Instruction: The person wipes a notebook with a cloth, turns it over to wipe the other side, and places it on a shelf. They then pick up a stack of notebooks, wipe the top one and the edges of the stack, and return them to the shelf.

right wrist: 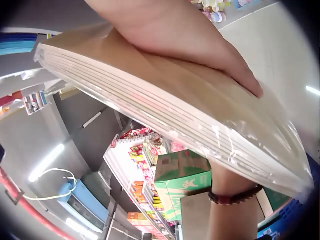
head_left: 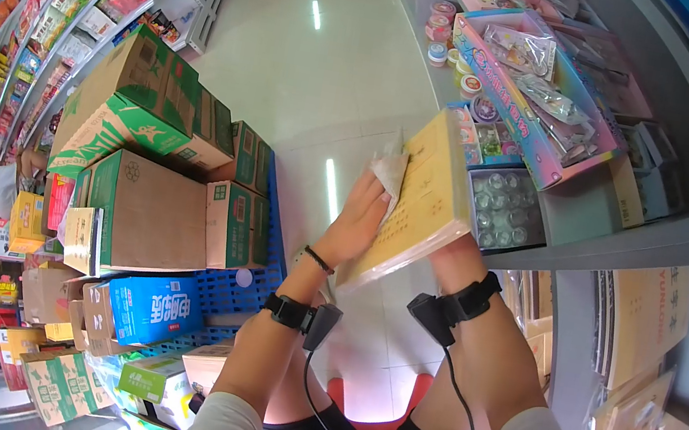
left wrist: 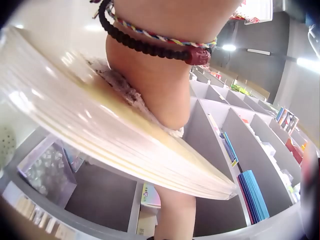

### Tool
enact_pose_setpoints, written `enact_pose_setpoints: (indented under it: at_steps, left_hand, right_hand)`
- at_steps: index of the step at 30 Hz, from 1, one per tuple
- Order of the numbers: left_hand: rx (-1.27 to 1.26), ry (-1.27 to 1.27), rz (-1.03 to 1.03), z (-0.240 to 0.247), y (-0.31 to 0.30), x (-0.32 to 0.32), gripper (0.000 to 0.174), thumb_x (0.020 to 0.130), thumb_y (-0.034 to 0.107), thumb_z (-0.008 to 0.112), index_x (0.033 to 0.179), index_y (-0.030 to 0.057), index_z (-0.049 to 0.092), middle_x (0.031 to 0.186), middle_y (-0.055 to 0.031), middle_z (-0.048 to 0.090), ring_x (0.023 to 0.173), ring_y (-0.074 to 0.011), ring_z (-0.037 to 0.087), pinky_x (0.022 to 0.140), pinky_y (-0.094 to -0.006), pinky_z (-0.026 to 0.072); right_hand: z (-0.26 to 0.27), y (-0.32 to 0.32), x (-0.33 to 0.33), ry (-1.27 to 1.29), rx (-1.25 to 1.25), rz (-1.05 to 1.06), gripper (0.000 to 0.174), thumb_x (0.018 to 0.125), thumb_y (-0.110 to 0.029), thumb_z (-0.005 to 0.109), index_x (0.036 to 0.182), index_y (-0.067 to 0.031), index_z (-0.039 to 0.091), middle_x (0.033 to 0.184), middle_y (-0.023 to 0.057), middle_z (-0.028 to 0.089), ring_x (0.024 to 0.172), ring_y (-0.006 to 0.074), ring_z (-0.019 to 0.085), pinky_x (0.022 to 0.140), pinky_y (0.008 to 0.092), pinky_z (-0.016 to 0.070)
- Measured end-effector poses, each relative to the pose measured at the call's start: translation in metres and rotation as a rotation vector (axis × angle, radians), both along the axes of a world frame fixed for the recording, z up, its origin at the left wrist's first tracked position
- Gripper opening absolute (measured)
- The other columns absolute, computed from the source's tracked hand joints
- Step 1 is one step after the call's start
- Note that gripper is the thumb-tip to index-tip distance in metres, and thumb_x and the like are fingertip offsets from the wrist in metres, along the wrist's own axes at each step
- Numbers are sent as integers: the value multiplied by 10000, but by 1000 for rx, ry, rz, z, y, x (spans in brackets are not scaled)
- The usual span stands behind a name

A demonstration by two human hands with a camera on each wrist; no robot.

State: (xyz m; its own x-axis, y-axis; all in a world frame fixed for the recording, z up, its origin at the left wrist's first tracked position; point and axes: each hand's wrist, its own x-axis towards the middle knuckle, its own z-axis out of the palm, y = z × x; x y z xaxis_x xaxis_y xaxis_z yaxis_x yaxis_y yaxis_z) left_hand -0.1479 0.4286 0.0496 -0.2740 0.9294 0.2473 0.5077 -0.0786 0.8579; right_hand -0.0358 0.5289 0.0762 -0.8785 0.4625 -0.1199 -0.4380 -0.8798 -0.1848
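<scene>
— What is on the left of the head view?
— Stacked cardboard boxes [head_left: 146, 214] on a blue pallet [head_left: 232, 298], mid-left of the frame.

— And the left hand?
— The left hand [head_left: 355, 220], near the centre, lies flat with its fingers stretched out, pressing a white cloth [head_left: 389, 171] against the top face of the pack of yellow booklets [head_left: 432, 195]. The left wrist view shows the cloth squeezed between palm and pack.

— Where is the pack?
— Held tilted in the air at centre, just in front of the shelf [head_left: 665, 234].

— The right hand?
— The right hand [right wrist: 172, 35] is under the pack, fingers laid straight along its brown back, bearing it.

— Further right?
— A clear tray [head_left: 505, 210] of small items on the shelf, and a pink box [head_left: 522, 108] above it.
</scene>
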Motion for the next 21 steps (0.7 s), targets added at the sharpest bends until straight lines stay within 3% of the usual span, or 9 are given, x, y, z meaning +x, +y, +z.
enact_pose_setpoints:
  at_steps: [2, 5, 7, 8, 11, 13, 16, 18, 21]
  left_hand:
    - [-46, -72, -38, -3, -1, -1, 454, 905, 119, 319, 1336, -22, 308, 1391, -224, 265, 1301, -362, 233, 1080, -360, 174]
    - [-74, -94, -65, -3, -4, 4, 456, 915, 155, 305, 1337, -20, 312, 1397, -206, 268, 1301, -347, 237, 1083, -359, 168]
    - [-249, -203, -115, 4, -8, 10, 520, 963, 277, 234, 1390, -18, 197, 1443, -186, 210, 1350, -290, 162, 1091, -336, 128]
    - [-250, -203, -115, 4, -9, 13, 520, 963, 277, 234, 1390, -18, 197, 1443, -186, 210, 1350, -290, 162, 1091, -336, 128]
    - [-127, -159, -156, 2, -9, 26, 520, 962, 279, 219, 1387, -21, 205, 1441, -191, 213, 1346, -304, 173, 1090, -358, 137]
    - [4, 0, -130, 4, -9, 33, 444, 921, 185, 298, 1301, -37, 358, 1394, -215, 284, 1316, -367, 221, 1088, -403, 167]
    - [76, 98, -155, 12, -9, 40, 414, 892, 141, 369, 1271, -22, 402, 1399, -218, 281, 1307, -401, 224, 1081, -437, 175]
    - [86, 139, -130, 15, -10, 46, 410, 872, 117, 399, 1261, -14, 415, 1404, -218, 273, 1303, -415, 222, 1076, -445, 182]
    - [112, 194, -85, 14, -11, 51, 414, 844, 92, 444, 1247, -4, 432, 1413, -219, 260, 1297, -436, 218, 1066, -456, 199]
  right_hand:
    - [-4, 12, 5, -14, -331, 11, 392, 898, -383, 465, 1173, -110, 515, 1109, 71, 576, 988, 235, 565, 833, 403, 484]
    - [-21, 21, 10, 26, -274, -23, 400, 893, -396, 467, 1176, -119, 516, 1114, 68, 575, 991, 238, 564, 839, 410, 480]
    - [-34, 34, 17, 63, -218, -57, 408, 888, -410, 469, 1179, -128, 517, 1118, 65, 574, 994, 241, 563, 845, 417, 476]
    - [-30, 66, -26, 81, -191, -73, 412, 885, -416, 470, 1180, -132, 517, 1120, 63, 573, 995, 242, 563, 848, 421, 474]
    - [-49, 67, -9, 133, -106, -122, 424, 878, -436, 473, 1185, -146, 518, 1127, 59, 572, 999, 247, 561, 857, 431, 468]
    - [-61, 66, -3, 168, -45, -156, 433, 873, -449, 475, 1187, -155, 518, 1131, 56, 571, 1002, 249, 560, 863, 438, 465]
    - [-65, 70, -4, 201, 18, -189, 441, 868, -462, 477, 1190, -164, 519, 1135, 52, 570, 1005, 252, 559, 869, 445, 461]
    - [-48, 60, -2, 36, -130, -201, 435, 851, -510, 478, 1141, -192, 539, 1059, 31, 594, 929, 249, 582, 799, 441, 490]
    - [-46, 49, -7, 103, -257, -73, 354, 879, -476, 456, 1035, -176, 559, 935, 19, 603, 807, 226, 594, 705, 409, 510]
